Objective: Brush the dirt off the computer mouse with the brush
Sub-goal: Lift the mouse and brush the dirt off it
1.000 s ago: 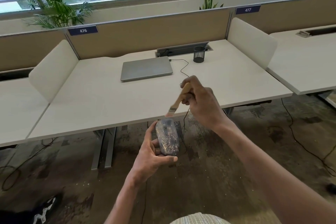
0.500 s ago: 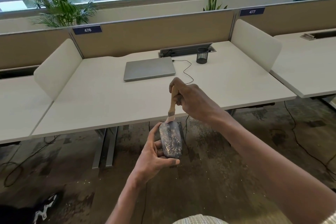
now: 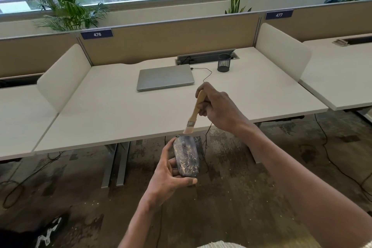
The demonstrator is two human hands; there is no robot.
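So the left hand (image 3: 171, 175) is cupped around the computer mouse (image 3: 186, 157), fingers along its left side and thumb hooked under the near end, holding it in the air just off the front edge of the table (image 3: 112, 115). The mouse is a dark rounded oval, and its top is speckled all over with pale, gritty-looking dirt. The right hand (image 3: 218, 106) is curled tight round the wooden handle of the brush (image 3: 194, 113), which slants down with its pale bristles right at the far tip of the mouse; can't tell if they're actually touching.

Back on the table there's a black mesh pen cup (image 3: 223, 63), can't see anything in it. Next to that sits a closed, flat grey laptop (image 3: 165, 77) with a thin black cable (image 3: 207, 75) plugged in.
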